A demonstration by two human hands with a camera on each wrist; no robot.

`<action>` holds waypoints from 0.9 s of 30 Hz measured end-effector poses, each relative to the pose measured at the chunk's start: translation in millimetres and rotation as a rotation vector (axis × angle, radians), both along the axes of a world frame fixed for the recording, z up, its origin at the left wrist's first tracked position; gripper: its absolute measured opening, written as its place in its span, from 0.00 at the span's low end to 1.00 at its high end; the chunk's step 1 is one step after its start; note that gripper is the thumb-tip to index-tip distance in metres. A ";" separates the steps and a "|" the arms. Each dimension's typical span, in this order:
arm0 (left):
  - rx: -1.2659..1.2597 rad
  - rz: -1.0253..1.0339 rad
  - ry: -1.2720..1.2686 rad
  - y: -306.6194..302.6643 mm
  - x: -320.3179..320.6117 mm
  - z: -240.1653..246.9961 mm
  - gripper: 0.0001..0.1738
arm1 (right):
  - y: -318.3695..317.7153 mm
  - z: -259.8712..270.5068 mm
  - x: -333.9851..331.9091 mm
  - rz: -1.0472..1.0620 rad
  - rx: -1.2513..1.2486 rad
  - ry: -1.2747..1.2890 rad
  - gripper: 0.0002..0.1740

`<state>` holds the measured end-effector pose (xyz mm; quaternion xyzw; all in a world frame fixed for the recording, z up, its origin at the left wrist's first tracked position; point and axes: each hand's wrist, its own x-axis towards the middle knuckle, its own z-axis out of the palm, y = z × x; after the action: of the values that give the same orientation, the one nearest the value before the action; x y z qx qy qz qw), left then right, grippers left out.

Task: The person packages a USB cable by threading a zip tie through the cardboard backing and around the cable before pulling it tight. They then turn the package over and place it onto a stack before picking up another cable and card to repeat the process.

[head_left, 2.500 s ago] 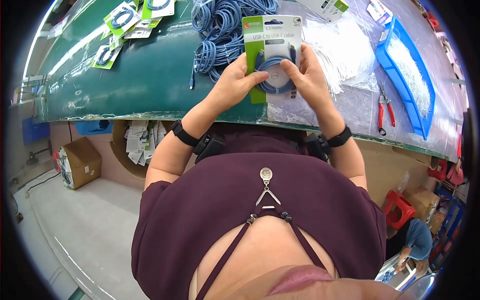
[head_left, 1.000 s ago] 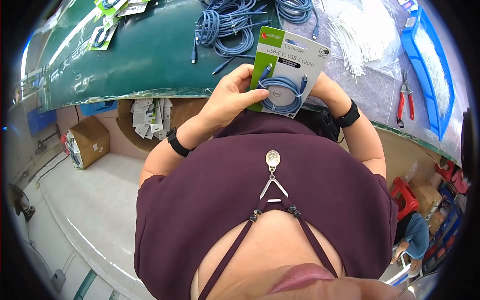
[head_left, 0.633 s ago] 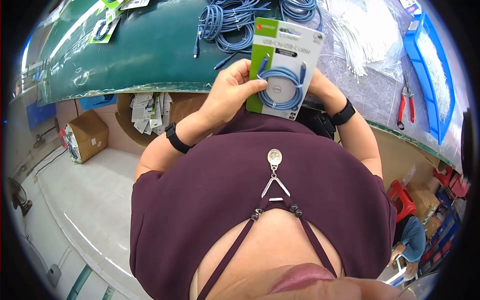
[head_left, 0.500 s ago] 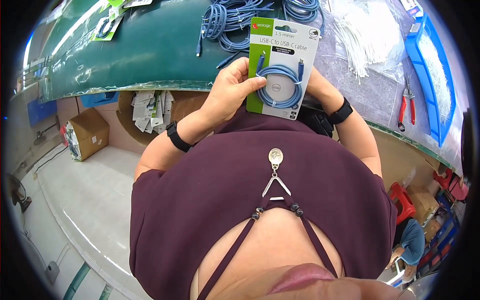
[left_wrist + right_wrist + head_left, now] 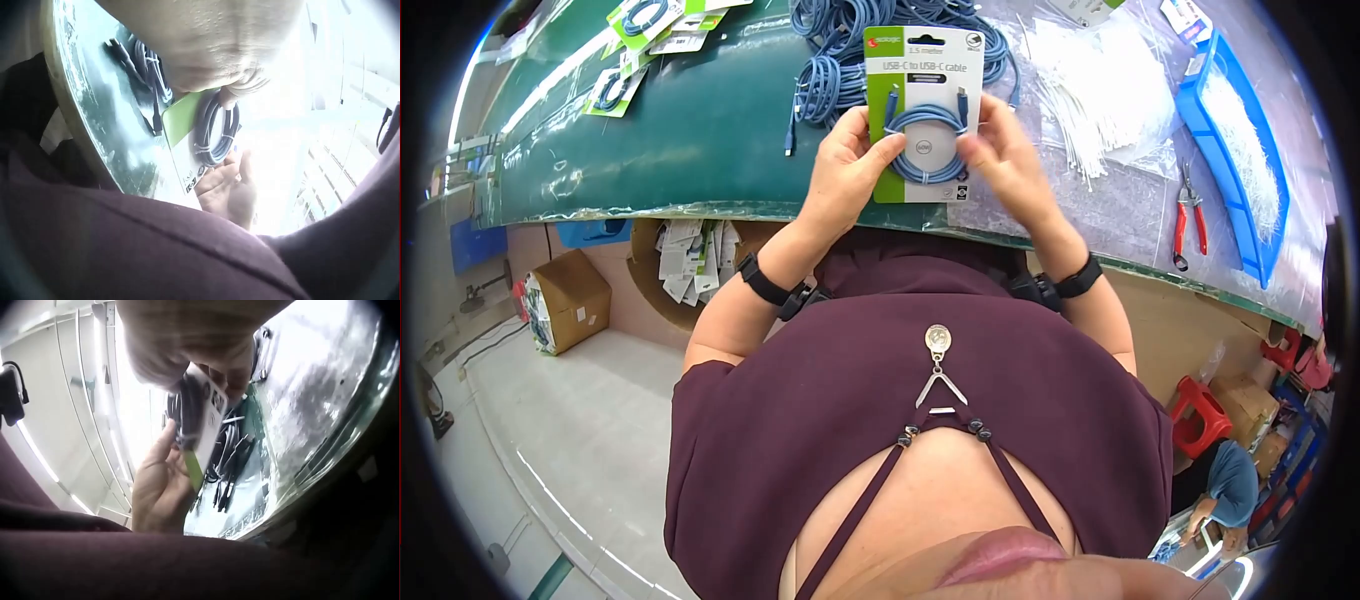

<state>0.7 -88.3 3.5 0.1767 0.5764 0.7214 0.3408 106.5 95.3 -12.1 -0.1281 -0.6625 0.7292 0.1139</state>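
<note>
A printed USB-C cable card (image 5: pixel 945 90) with a coiled blue cable (image 5: pixel 930 115) on its front stands nearly upright before the person, over the table's near edge. At its left side the left hand (image 5: pixel 847 170) pinches it, thumb on the front beside the coil and fingers behind. The right hand (image 5: pixel 1012 170), blurred, is at the opposite edge, its fingers partly hidden behind the card and its thumb in front by the coil. In the right wrist view the card (image 5: pixel 211 425) lies between that hand's thumb and fingers.
Blue cable bundles (image 5: pixel 825 90) lie beyond the card. White ties (image 5: pixel 1090 100), red-handled pliers (image 5: pixel 1188 215) and a blue tray (image 5: pixel 1240 170) are to the right. Carded cables (image 5: pixel 612 92) lie at far left on the green table (image 5: pixel 670 160). A red stool (image 5: pixel 1197 415) stands below right.
The head view has shifted. The card has straightened and moved slightly left. The right hand, mostly behind the card half a second ago, now shows at its right edge with the thumb in front.
</note>
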 end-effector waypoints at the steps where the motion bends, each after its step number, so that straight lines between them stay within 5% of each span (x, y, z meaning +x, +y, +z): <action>1: 0.018 -0.005 -0.005 7.2 1.6 -1.7 0.18 | -6.1 -4.5 -4.1 -0.071 0.120 0.029 0.21; 3: 0.034 0.003 0.098 20.8 8.2 -8.1 0.19 | -14.0 -9.2 -13.1 -0.207 0.362 0.089 0.23; 8: 0.075 0.032 0.284 39.9 10.9 -7.5 0.22 | -9.5 4.7 -22.4 -0.259 0.360 0.029 0.26; 12: 0.135 -0.020 0.111 43.3 4.6 -8.1 0.22 | -3.2 20.4 -33.0 -0.512 0.781 0.279 0.25; 15: 0.147 -0.086 0.020 42.3 0.2 -8.9 0.22 | 14.3 34.7 -24.7 -0.253 1.370 0.350 0.22; 27: 0.110 -0.154 -0.056 41.3 -9.0 -10.4 0.22 | 31.1 22.1 -39.0 -0.175 1.324 0.304 0.15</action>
<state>-8.3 -47.0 -6.9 0.2186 0.5110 0.7282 0.4011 67.5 126.4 10.0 0.0191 -0.9326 0.1686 0.3186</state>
